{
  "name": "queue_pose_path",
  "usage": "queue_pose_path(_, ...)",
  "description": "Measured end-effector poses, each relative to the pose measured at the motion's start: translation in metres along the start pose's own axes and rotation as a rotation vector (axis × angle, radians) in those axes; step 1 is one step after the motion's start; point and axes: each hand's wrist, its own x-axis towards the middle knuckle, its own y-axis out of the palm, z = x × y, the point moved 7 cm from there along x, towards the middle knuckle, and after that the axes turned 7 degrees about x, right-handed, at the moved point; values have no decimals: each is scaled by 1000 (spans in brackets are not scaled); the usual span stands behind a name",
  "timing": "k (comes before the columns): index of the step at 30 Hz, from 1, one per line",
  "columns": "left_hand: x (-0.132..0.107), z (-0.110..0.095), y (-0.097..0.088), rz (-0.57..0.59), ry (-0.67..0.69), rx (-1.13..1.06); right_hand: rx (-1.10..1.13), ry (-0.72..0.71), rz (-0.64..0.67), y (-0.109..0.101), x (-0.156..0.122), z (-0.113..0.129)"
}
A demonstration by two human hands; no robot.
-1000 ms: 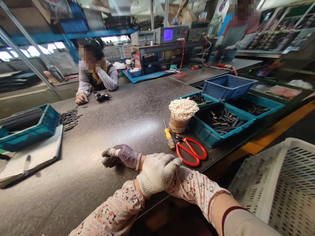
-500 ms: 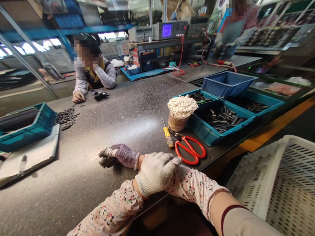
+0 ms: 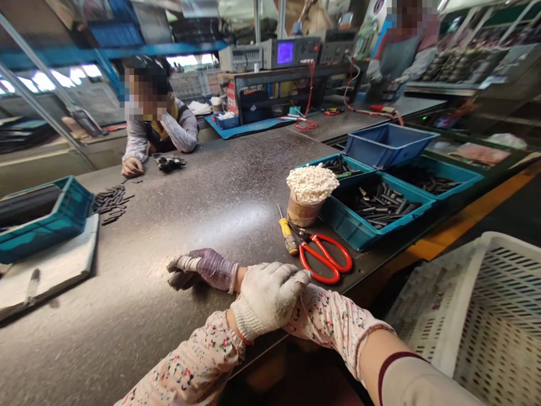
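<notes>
My forearms cross at the table's near edge, both in floral sleeves. My left hand, in a white knit glove, lies over my right forearm with its fingers curled round the sleeve. Beyond it, my right hand rests on the tabletop in a purple and grey glove, holding nothing, its fingers loosely stretched to the left. Red-handled scissors lie just right of my hands, beside a yellow-handled screwdriver. Behind these stands a brown cup packed with white-tipped sticks.
Teal bins of black tubes and a blue bin stand at right. A white perforated crate is lower right. Left are another teal bin, a pad and loose black pieces. One person sits opposite; another stands farther back.
The view has shifted very slightly. My hands keep the same pose, and the things on the table have not moved.
</notes>
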Motion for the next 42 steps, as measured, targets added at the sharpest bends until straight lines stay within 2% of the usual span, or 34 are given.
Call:
queue_pose_path(32,-4,1,3,40,0,26,2,39,-1,4,-4,1)
queue_pose_path(42,-3,1,2,43,-3,-27,-3,19,1,3,-2,0)
